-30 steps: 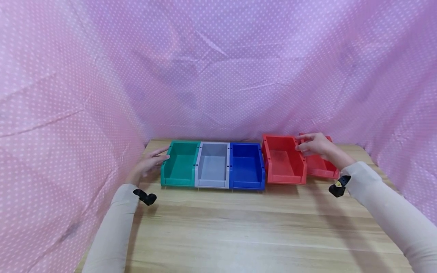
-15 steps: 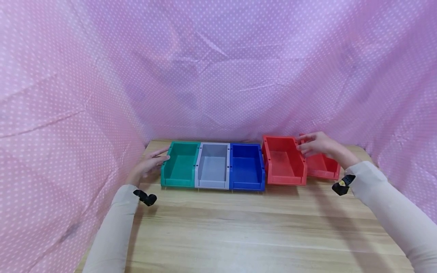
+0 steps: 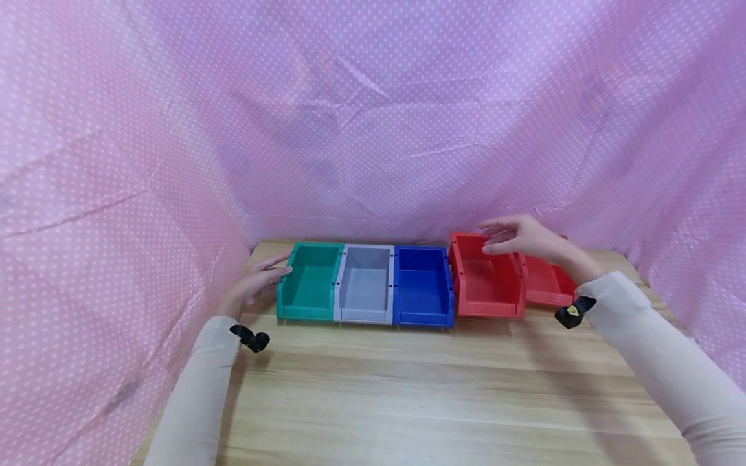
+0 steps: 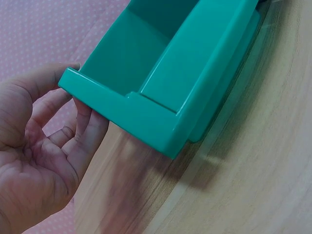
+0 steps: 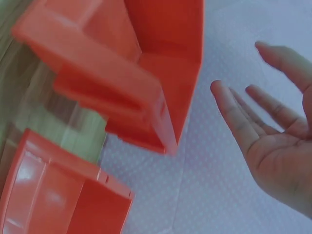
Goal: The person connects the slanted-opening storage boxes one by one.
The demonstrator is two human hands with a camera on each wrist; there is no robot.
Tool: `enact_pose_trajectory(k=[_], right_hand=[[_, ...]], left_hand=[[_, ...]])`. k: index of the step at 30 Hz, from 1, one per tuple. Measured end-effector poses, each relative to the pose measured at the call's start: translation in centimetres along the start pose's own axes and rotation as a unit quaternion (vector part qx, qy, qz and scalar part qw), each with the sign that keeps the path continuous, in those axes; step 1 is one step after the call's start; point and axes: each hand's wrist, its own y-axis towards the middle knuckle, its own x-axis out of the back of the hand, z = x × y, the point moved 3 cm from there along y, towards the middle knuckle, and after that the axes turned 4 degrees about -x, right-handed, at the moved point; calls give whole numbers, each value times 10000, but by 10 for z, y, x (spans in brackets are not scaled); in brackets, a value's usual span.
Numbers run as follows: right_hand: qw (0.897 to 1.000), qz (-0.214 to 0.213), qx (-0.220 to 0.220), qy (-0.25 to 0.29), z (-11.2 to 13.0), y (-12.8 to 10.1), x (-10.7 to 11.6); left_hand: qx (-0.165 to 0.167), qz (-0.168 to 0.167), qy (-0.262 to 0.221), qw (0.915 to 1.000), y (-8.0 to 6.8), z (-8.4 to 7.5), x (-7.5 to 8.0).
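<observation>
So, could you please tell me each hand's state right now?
Left hand: open, fingers touching the green bin.
Right hand: open, holding nothing.

A grey bin [image 3: 364,285] and a blue bin [image 3: 422,285] stand side by side, touching, near the far edge of the wooden worktop [image 3: 408,388], about midway between its left and right edges, their open fronts facing the near edge. Both are empty inside. The worktop's pale grain runs left to right, and its near half lies bare. A pink cloth with white dots [image 3: 373,116] hangs behind the far edge as a backdrop and wraps along the left and right edges too, creased in long folds, meeting the worktop at its far corners.
</observation>
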Motion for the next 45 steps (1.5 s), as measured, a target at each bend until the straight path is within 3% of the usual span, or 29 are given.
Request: enact_pose_trajectory(k=[10, 23, 45], right_hand=[[9968, 637, 245, -420, 0, 13, -36], [9916, 508, 67, -1186, -4, 17, -45], [9890, 590, 151, -1345, -6, 23, -52]], left_hand=[[188, -90, 43, 9998, 1, 4, 2], [151, -146, -102, 9997, 3, 4, 0], [189, -95, -112, 9997, 4, 2, 1]])
